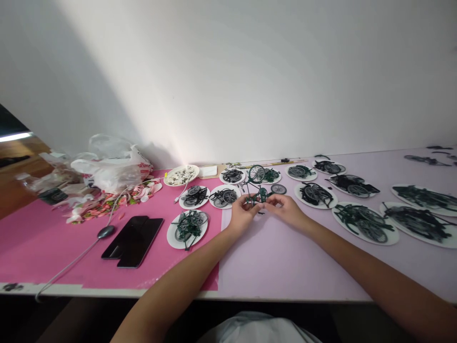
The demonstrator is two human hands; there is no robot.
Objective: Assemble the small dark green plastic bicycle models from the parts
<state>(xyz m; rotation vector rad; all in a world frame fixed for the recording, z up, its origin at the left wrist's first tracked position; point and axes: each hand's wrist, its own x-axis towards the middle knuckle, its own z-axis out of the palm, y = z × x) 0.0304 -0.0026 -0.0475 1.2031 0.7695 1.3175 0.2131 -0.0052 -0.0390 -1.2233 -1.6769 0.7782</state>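
The left hand (pixel 243 212) had its thumb and fingers clamped on a green model bicycle (pixel 263 193), gripping it low on its left side; the right hand (pixel 282 209) met it from the right, fingertips drawn together at the lower frame, though whether they pinched it was too small to tell. The bicycle was between the 2 hands, tilted, with 1 wheel raised at its upper left; a loose wheel (pixel 278 189) lay just beyond the right fingers on the lilac surface (pixel 271 267).

To the left stood 3 white plates of dark and green bicycle parts, the nearest a plate (pixel 171 238) on the pink sheet (pixel 89 267); farther off was a cream bowl (pixel 182 184) of small pale pieces; to the right spread more white plates, including a near plate (pixel 392 237) heaped with green parts and wheels.

At the left, 2 dark flat devices (pixel 141 243) overlapped near a grey oval piece (pixel 106 232) on a cable; beyond them lay pink petal-like pieces (pixel 96 208) beside plastic bags (pixel 114 169); a pale wall (pixel 250 85) closed the far side.
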